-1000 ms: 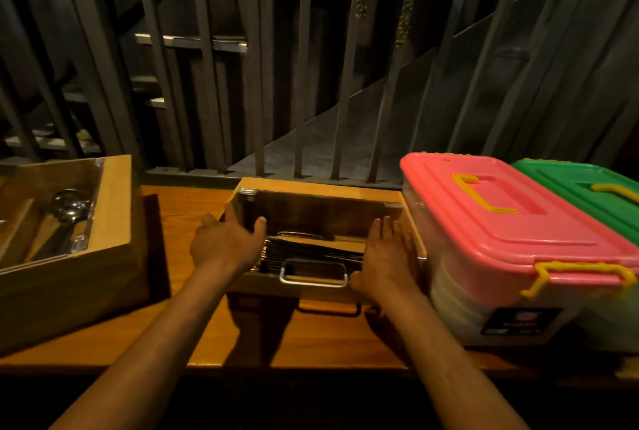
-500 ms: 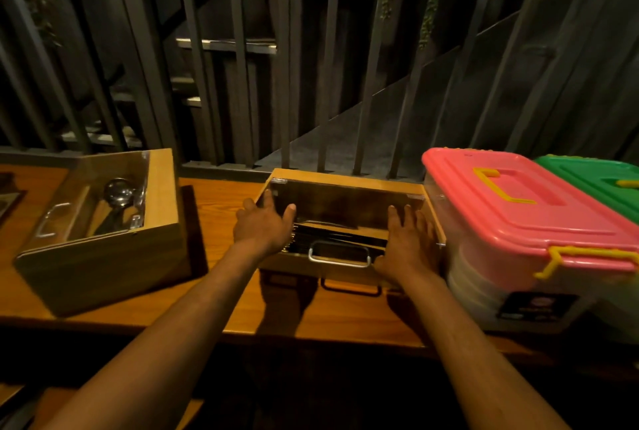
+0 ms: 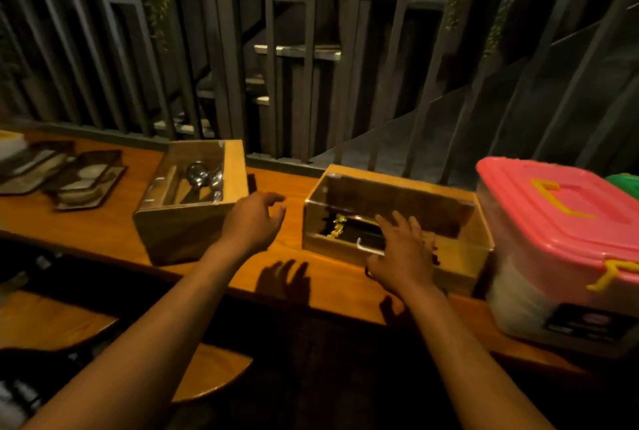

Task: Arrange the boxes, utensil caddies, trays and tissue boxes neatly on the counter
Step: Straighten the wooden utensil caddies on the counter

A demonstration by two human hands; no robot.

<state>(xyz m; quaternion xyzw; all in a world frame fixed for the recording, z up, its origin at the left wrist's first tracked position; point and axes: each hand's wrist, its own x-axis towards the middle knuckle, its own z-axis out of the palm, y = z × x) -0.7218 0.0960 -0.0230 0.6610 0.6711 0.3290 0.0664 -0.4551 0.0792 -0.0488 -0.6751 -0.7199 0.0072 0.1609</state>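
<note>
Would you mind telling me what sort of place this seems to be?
Probably a restaurant or cafe service station. A long wooden counter holds an open wooden utensil caddy with ladles inside, stacked dark trays at the far left, and a lidded plastic storage box on the right.

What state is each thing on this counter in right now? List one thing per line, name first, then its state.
Left hand: open, in the air between the two caddies, holding nothing.
Right hand: open, lying flat on the right caddy's front.
Left utensil caddy: clear lid shut, spoons inside, turned askew.
Right utensil caddy: clear lid shut, standing beside the pink-lidded box.
Pink-lidded box: lid on, yellow latch down.
Trays: stacked, far left.
</note>
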